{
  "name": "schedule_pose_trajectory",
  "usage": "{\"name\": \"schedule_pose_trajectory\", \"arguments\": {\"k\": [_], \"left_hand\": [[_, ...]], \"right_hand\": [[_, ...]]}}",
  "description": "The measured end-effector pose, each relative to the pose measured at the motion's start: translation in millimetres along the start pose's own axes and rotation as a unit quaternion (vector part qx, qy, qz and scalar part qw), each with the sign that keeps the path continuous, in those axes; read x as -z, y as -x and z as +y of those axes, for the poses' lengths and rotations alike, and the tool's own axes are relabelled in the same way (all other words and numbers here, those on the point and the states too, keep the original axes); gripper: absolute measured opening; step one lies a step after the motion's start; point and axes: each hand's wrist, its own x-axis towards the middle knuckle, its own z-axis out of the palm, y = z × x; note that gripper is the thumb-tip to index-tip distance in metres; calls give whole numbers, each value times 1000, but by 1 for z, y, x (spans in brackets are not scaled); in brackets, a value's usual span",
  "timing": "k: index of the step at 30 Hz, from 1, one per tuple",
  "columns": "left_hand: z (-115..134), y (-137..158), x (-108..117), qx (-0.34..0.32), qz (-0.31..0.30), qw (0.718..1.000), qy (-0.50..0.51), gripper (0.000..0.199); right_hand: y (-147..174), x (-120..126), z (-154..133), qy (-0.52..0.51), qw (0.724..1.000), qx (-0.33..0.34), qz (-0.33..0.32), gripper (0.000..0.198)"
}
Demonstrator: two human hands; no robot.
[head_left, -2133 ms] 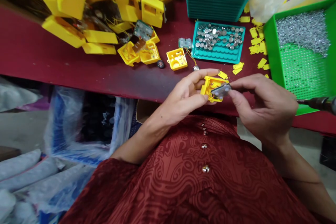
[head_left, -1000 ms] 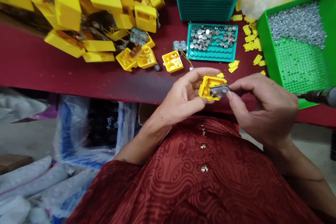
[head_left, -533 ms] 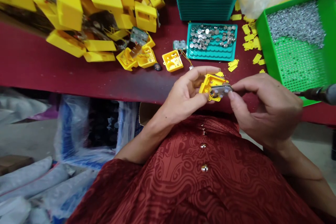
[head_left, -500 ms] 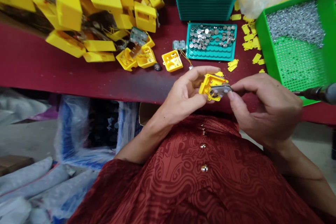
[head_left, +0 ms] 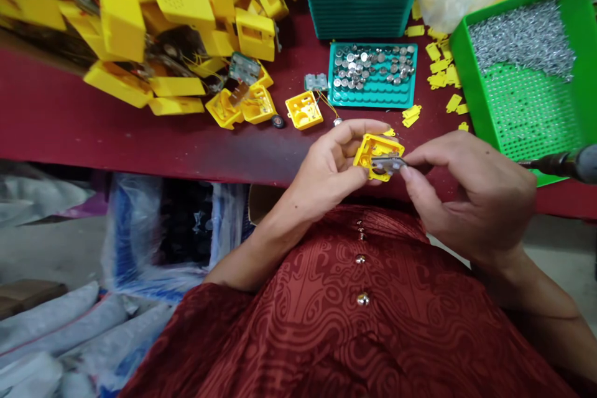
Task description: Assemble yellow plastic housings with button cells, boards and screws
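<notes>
A: What was gripped by the right hand (head_left: 476, 193)?

B: The circuit board (head_left: 388, 163). It was pinched at its right end between thumb and forefinger, and the remainder was left free, pointed leftward from the fingertips.

A: How was its long axis set?

B: Roughly crosswise, from the right hand toward the left hand (head_left: 331, 168). The board was tilted rather than laid flat in the yellow housing (head_left: 368, 150).

A: Where was that housing found?

B: Just left of the right fingertips, with the board's free end set across its opening. It was gripped by the left hand, curled about its far and left sides, and its open face was turned up.

A: Was the dark tool (head_left: 573, 163) held as well?

B: That could not be told; its slim shaft was seen running up to the back of the right hand, but contact was unclear.

A: And farther out?

B: On the worktop (head_left: 186, 137), beyond the left hand, an open housing (head_left: 305, 111) was placed near the teal tray (head_left: 368, 101) of round metal parts (head_left: 364, 57); a green basket (head_left: 459, 43) was set off to the right.
</notes>
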Motion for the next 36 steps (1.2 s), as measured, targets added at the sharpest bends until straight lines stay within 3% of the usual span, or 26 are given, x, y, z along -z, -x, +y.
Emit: {"name": "schedule_pose_trajectory", "arguments": {"k": [6,12,22,26,36], "left_hand": [[0,2,4,6,-9,1000,0,48],[-8,-4,12,-37,-47,998,-36,49],[-9,-10,8,-89,-42,993,-65,39],[-8,-10,5,-87,-43,993,-73,41],[-6,-8,6,-63,-40,994,-76,48]], "right_hand": [[-3,2,1,7,1000,3,0,16],[-4,3,0,-3,1000,-1,-5,16],[-6,-1,10,-48,998,34,5,11],[-9,-5,20,-79,997,16,-16,11],[-17,-7,30,-66,995,64,-42,11]]}}
